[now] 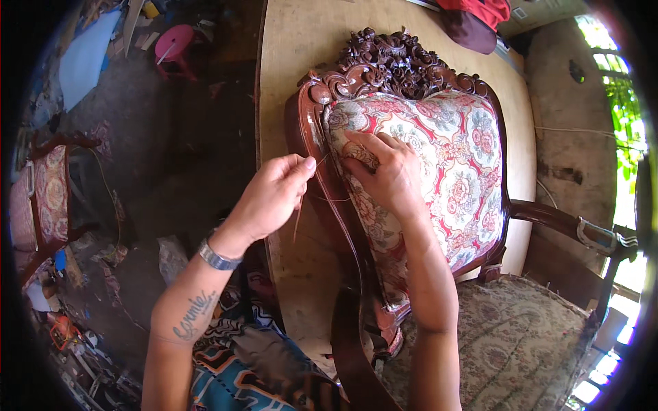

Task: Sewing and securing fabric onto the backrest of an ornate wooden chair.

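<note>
My left hand (274, 195) pinches a thin brownish cord (297, 222), which dangles below it and loops toward the chair's left edge. My right hand (380, 171) rests on the floral backrest (462, 185) near that edge, index finger and thumb apart; whether anything lies under its fingertips is hidden. The backrest sits in a reddish-brown wooden frame (307, 116) with a carved crest (384, 58). Below, the chair's seat (493, 329) has older, duller floral fabric.
A plywood board (288, 41) lies behind the chair. A wooden armrest (548, 219) extends right toward a bright window. A red-and-maroon item (469, 24) sits at the top. At left are another floral chair (51, 192), a pink stool (175, 44) and scattered debris on the dark floor.
</note>
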The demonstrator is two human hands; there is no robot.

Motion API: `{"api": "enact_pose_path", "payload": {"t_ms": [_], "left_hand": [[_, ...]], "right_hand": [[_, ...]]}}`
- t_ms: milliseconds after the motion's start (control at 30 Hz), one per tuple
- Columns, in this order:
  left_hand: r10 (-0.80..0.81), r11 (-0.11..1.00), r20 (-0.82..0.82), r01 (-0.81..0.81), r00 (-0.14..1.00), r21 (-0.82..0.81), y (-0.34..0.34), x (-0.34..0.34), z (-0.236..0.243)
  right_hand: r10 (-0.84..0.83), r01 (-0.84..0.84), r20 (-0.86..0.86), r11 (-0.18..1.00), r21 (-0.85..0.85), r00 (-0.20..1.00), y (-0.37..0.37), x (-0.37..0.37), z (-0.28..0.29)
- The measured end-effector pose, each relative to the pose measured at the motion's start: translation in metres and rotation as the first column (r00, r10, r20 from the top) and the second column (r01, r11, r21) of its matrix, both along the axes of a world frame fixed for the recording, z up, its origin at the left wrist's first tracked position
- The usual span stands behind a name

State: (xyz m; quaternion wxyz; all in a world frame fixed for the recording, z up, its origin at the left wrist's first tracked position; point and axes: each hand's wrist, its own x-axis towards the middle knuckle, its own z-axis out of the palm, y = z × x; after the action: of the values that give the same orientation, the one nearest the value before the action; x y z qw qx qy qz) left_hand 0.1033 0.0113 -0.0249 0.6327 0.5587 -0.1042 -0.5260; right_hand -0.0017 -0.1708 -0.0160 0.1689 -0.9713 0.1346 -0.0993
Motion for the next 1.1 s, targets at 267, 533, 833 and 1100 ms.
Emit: {"api": "enact_pose_path", "payload": {"t_ms": [267,533,833,1100], "left_hand": [[0.399,0.851,0.175,-0.293,0.9,-0.436,-0.007,-0.002,0.005],[0.413,0.829,0.161,-0.296,0.897,-0.475,-0.01,0.001,0.001],[0.034,0.991,0.996,0.129,0.079,-0.044,-0.036,0.036,-0.001],[0.163,0.845,0.958,0.534,-0.235,-0.013,-0.061,0.079,-0.018]], "right_hand": [[-0.024,0.024,0.002,0.997,-0.07,1.0,0.003,0.002,-0.003],[-0.137,0.157,0.086,0.942,-0.298,0.987,0.023,0.003,-0.012],[-0.13,0.165,0.117,0.915,-0.369,0.985,0.036,-0.019,-0.015],[-0.143,0.161,0.089,0.953,-0.258,0.986,0.036,-0.017,-0.018]]}}
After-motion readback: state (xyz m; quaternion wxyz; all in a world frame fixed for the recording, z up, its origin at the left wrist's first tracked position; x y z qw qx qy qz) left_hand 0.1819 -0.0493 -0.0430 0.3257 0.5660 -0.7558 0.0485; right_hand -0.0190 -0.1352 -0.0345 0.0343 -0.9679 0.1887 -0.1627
